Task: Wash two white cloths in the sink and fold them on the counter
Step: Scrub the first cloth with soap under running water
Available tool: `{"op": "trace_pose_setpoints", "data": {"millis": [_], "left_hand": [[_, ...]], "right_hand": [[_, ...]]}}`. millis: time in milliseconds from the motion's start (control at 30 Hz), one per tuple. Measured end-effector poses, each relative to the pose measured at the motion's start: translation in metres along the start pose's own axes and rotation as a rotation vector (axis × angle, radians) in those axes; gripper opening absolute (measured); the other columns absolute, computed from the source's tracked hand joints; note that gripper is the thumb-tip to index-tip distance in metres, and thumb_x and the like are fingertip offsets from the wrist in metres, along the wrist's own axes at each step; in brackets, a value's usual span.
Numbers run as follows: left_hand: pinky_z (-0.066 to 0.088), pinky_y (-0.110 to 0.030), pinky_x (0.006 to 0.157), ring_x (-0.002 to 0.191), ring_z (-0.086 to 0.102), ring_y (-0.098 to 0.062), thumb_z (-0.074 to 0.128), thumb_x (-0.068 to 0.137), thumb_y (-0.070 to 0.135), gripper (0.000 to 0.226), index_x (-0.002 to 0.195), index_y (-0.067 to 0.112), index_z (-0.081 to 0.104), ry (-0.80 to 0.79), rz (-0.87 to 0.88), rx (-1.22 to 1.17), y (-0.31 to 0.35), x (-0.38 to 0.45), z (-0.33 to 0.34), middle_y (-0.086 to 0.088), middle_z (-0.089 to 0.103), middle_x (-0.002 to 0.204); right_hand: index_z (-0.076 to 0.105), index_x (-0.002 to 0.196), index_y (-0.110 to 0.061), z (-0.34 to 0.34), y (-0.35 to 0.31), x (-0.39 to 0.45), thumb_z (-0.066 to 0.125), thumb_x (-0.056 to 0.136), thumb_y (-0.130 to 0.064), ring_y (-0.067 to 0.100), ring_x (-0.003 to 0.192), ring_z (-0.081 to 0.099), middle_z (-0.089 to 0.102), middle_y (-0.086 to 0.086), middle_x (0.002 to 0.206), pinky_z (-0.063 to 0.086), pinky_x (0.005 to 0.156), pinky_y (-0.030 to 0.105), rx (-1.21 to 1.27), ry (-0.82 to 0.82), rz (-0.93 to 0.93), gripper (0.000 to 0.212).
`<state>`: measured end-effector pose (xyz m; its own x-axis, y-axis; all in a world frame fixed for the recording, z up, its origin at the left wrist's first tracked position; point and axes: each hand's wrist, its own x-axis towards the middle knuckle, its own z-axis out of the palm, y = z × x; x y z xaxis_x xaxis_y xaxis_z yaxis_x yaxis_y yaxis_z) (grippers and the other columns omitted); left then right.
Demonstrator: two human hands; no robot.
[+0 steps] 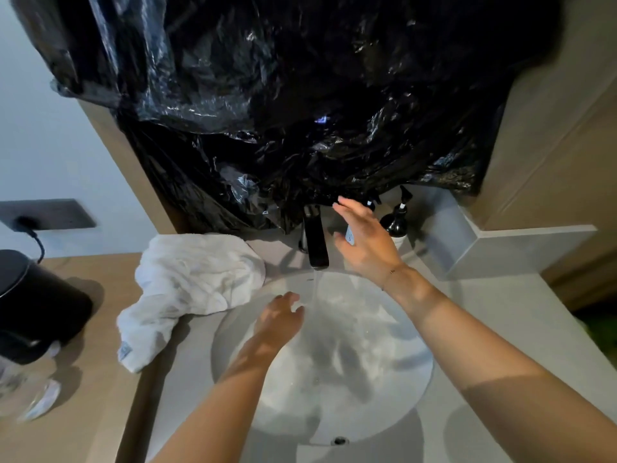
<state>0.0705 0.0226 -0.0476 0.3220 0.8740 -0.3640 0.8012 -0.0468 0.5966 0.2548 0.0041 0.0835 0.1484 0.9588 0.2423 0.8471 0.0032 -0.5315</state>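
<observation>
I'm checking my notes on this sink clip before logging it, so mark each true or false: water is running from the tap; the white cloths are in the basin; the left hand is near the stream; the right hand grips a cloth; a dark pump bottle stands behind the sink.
1. Water runs from the tap. True.
2. The white cloths are in the basin. False: they lie bunched on the counter, left of the sink.
3. The left hand is near the stream. True.
4. The right hand grips a cloth. False: it is open beside the tap, holding nothing.
5. A dark pump bottle stands behind the sink. True.
</observation>
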Motion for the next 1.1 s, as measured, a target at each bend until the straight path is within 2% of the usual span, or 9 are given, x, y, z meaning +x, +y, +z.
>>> {"op": "trace_pose_setpoints", "data": {"millis": [200, 367, 500, 600, 700, 800, 933, 1033, 1100], "left_hand": [[0.045, -0.029, 0.099, 0.117, 0.057, -0.020, 0.053, 0.095, 0.029, 0.036, 0.130, 0.024, 0.055, 0.032, 0.036, -0.029, 0.000, 0.002, -0.003, 0.001, 0.057, 0.133], [0.045, -0.028, 0.097, 0.115, 0.058, -0.021, 0.052, 0.096, 0.026, 0.033, 0.128, 0.023, 0.056, 0.027, -0.001, -0.089, -0.006, 0.003, -0.001, 0.000, 0.057, 0.133], [0.047, -0.033, 0.099, 0.115, 0.058, -0.021, 0.053, 0.095, 0.025, 0.035, 0.129, 0.022, 0.056, -0.003, -0.009, -0.110, -0.014, 0.002, 0.005, -0.001, 0.058, 0.132], [0.046, -0.031, 0.100, 0.117, 0.056, -0.022, 0.055, 0.095, 0.024, 0.036, 0.130, 0.020, 0.056, -0.007, -0.014, -0.094, -0.021, 0.003, 0.012, -0.002, 0.058, 0.132], [0.040, -0.027, 0.102, 0.127, 0.048, -0.021, 0.054, 0.095, 0.027, 0.039, 0.134, 0.022, 0.052, -0.015, 0.020, 0.020, -0.027, 0.004, 0.022, -0.001, 0.052, 0.137], [0.030, -0.029, 0.111, 0.140, 0.031, -0.018, 0.051, 0.097, 0.033, 0.050, 0.144, 0.025, 0.039, -0.099, 0.087, 0.213, -0.033, 0.006, 0.043, 0.002, 0.033, 0.153], [0.013, -0.040, 0.119, 0.150, 0.008, -0.021, 0.045, 0.096, 0.052, 0.070, 0.155, 0.027, 0.017, -0.275, 0.098, 0.481, -0.053, 0.004, 0.078, 0.000, 0.009, 0.164], [0.037, -0.043, 0.106, 0.137, 0.042, -0.024, 0.059, 0.077, 0.063, 0.075, 0.144, 0.035, 0.044, -0.251, 0.111, 0.583, -0.077, 0.009, 0.091, -0.003, 0.046, 0.149], [0.057, -0.047, 0.082, 0.111, 0.066, -0.030, 0.070, 0.052, 0.054, 0.068, 0.117, 0.033, 0.069, -0.272, 0.069, 0.587, -0.083, 0.013, 0.100, -0.011, 0.069, 0.120]], "right_hand": [[0.036, 0.148, -0.020, 0.011, 0.003, 0.016, 0.049, 0.095, -0.015, 0.008, 0.145, 0.020, 0.030, -0.008, 0.155, 0.020, 0.117, 0.023, -0.050, -0.029, 0.100, 0.055], [0.039, 0.146, -0.020, 0.026, 0.012, -0.014, 0.049, 0.094, -0.007, 0.007, 0.141, 0.031, 0.030, -0.011, 0.155, 0.026, 0.113, 0.020, 0.202, -0.028, 0.219, 0.055], [0.050, 0.139, -0.015, 0.042, 0.019, -0.037, 0.052, 0.092, -0.002, 0.011, 0.136, 0.041, 0.044, -0.004, 0.148, 0.028, 0.110, 0.013, 0.346, 0.133, 0.221, 0.048], [0.056, 0.134, -0.016, 0.062, 0.028, -0.062, 0.049, 0.092, -0.001, 0.010, 0.131, 0.045, 0.050, -0.007, 0.141, 0.034, 0.110, 0.026, 0.447, 0.128, 0.322, 0.045], [0.059, 0.128, -0.016, 0.098, 0.050, -0.095, 0.053, 0.093, -0.007, 0.014, 0.129, 0.047, 0.052, -0.007, 0.134, 0.036, 0.109, 0.028, 0.373, 0.034, 0.389, 0.036], [0.048, 0.135, -0.027, 0.132, 0.071, -0.117, 0.048, 0.098, -0.026, 0.016, 0.139, 0.036, 0.043, -0.004, 0.146, 0.023, 0.111, 0.018, 0.228, -0.271, 0.470, 0.037], [0.016, 0.154, -0.026, 0.168, 0.092, -0.143, 0.006, 0.092, -0.063, 0.022, 0.147, 0.019, 0.007, 0.000, 0.161, 0.012, 0.118, 0.040, -0.208, -0.738, 0.336, 0.073], [0.050, 0.138, -0.014, 0.192, 0.113, -0.148, 0.021, 0.084, -0.062, 0.031, 0.125, 0.055, 0.028, 0.005, 0.146, 0.042, 0.100, 0.048, -0.307, -0.785, 0.256, 0.078], [0.029, 0.149, -0.009, 0.202, 0.123, -0.138, 0.014, 0.078, -0.060, 0.034, 0.143, 0.026, 0.007, 0.008, 0.154, 0.016, 0.115, 0.042, -0.262, -0.821, 0.283, 0.089]]}}
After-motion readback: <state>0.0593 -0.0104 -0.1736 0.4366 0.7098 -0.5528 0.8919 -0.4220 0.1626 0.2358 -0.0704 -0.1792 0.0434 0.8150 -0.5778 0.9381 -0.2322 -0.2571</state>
